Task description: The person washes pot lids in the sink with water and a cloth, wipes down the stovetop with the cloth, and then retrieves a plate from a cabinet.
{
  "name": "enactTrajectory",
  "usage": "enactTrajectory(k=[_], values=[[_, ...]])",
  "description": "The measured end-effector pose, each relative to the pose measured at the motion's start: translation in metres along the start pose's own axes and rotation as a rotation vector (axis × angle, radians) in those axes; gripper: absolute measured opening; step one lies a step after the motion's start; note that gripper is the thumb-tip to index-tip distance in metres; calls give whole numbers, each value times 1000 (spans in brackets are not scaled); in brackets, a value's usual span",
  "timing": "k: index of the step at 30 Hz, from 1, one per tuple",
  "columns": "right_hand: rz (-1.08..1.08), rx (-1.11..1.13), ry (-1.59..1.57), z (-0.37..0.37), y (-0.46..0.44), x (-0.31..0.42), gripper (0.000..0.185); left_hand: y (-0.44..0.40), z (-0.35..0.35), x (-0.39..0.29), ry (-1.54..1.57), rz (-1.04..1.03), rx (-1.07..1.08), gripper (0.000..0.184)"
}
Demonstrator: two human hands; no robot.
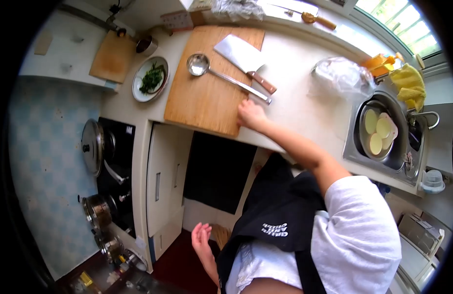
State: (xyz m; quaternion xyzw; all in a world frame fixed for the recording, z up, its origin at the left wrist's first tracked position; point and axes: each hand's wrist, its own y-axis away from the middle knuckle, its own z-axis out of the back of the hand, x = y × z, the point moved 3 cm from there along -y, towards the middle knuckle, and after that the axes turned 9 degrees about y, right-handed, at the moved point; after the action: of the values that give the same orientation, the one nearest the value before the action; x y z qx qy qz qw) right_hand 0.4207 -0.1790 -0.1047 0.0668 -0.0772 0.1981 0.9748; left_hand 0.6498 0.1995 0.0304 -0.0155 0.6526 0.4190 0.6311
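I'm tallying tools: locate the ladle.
In the head view's upper middle, the ladle lies on the large cutting board beside the cleaver, its handle end past the board's right edge.

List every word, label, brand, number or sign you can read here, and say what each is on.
"AND": seemingly the middle line of the white lettering on the black apron, upside down in view; the other lines are too blurred to read surely.
Pale printed card or box at the back of the counter: marks too blurred to read.
Small white label on the black hob: too small to read.
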Motion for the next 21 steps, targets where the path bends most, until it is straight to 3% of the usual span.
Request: enactTrajectory(k=[4, 9, 12, 15, 19, 21], values=[[36, -102, 35, -17, -11, -4, 9, -9, -10, 14, 37, 41, -15, 27], [183, -165, -50, -5, -11, -7, 5, -31, -62, -26, -83, -22, 96, 27], [216, -210, -230, 38, -11, -30, 7, -45, -87, -45, -69, -29, 115, 27], [94, -306, -370, 94, -17, -101, 13, -59, -92, -39, -129, -14, 114, 27], [-321, -329, -393, 148, -32, -244, 17, -81, -86, -20, -153, 11, 189, 30], [-497, -460, -284, 163, -33, -321, 18, -103, -59, 10, -141, 58, 191, 33]])
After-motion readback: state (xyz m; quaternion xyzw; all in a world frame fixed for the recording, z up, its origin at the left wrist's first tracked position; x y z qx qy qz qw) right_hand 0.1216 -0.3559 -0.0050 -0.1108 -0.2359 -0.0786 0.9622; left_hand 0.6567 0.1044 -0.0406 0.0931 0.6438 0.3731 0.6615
